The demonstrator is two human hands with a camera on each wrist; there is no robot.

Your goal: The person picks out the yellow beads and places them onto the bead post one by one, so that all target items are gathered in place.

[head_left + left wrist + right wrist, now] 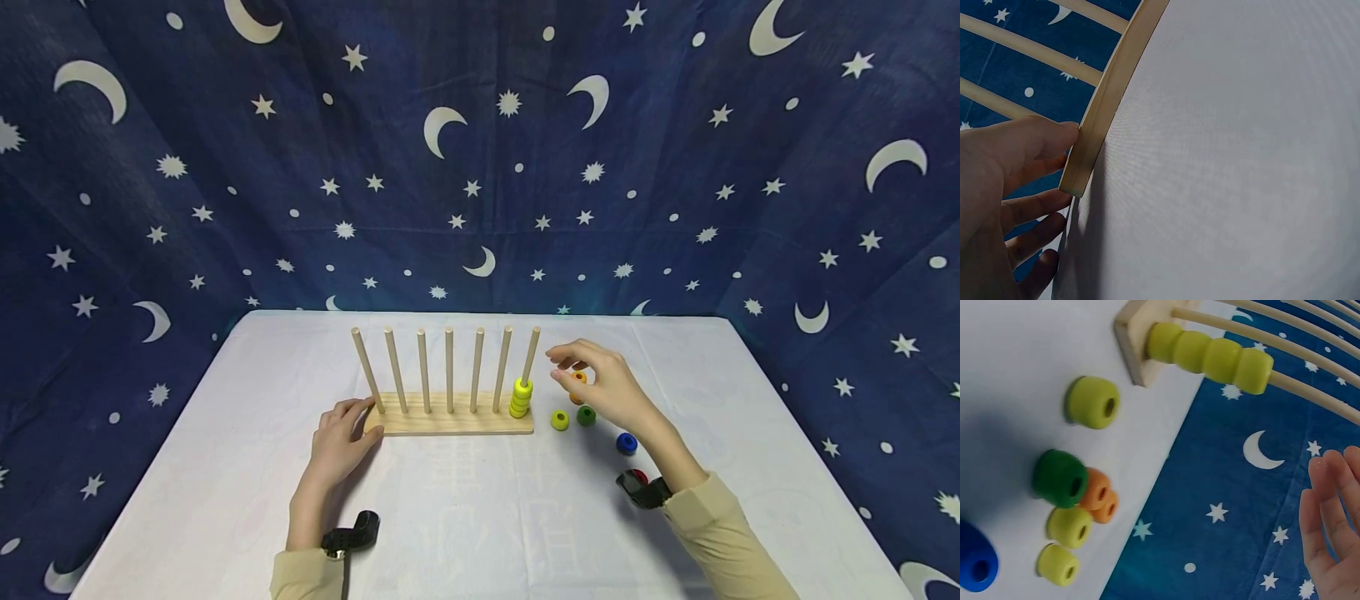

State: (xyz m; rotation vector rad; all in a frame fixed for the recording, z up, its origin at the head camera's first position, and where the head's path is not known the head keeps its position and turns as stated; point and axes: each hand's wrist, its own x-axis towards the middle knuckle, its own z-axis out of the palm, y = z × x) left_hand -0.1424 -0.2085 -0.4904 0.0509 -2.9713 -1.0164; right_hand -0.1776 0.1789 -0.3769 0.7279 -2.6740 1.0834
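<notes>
A wooden peg rack [442, 425] with a row of upright pegs stands on the table. Its left end is between the thumb and fingers of my left hand [339, 446], the thumb on the front edge of the base. Several yellow beads [521, 398] are stacked on the rightmost peg, whose upper part is bare. Just right of that peg's top, my right hand [607, 387] hovers with fingers slightly bent and apart, holding nothing. Below it lie a loose yellow bead [560, 420] and a green bead [587, 415]. Orange beads [1096, 489] sit partly behind the hand in the head view.
Nearer the right wrist are a blue bead [627, 443] and a red bead [639, 477], the red one mostly covered by the wrist camera. Two more yellow beads [1069, 526] show in the right wrist view. A starry blue cloth [480, 225] hangs behind the white table [465, 517].
</notes>
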